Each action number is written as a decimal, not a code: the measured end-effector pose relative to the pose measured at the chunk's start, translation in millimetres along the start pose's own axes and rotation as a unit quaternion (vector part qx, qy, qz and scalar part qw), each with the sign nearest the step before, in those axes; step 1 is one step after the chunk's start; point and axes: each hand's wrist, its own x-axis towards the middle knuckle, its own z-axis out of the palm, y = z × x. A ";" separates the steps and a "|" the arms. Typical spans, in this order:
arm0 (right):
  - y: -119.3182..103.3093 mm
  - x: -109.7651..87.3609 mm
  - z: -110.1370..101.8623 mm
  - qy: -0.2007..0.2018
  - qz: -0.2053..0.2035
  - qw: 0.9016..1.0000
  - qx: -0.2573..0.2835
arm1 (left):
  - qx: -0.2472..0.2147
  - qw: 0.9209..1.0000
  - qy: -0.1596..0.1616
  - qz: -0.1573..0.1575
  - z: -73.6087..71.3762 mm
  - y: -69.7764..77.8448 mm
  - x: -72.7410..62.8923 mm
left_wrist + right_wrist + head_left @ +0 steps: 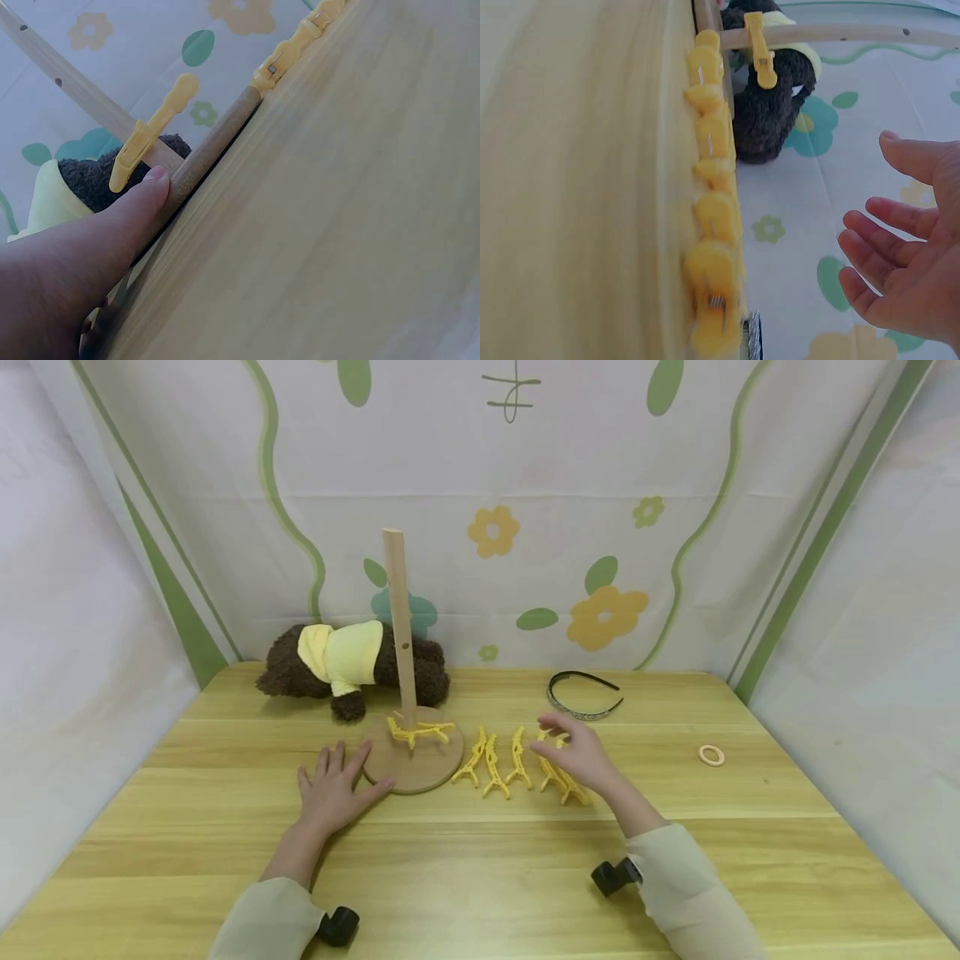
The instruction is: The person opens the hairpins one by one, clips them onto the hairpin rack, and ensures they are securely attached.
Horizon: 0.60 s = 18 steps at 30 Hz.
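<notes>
My left hand [333, 797] lies with fingers spread on the table, its thumb touching the rim of a round wooden base [390, 772]. From this base rises a flat wooden post [401, 627] with small holes. Across the foot of the post sits a yellow hair clip [420, 732], raised off the base in the left wrist view. To the right, several more yellow hair clips [517, 760] lie in a row. My right hand [577, 756] hovers above the right end of that row, fingers loosely bent and apart, holding nothing.
Behind the base lies a dark brown plush toy [345, 660] in a yellow top. A black headband [581, 695] with a glittery side lies beyond my right hand. Farther right is a small pale ring [711, 755]. A flower-patterned cloth [450, 460] hangs behind the table.
</notes>
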 end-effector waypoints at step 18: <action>49.9 -47.9 -24.0 -0.013 0.064 0.998 -0.018 | 0.001 1.000 0.003 0.000 2.5 -0.4 0.8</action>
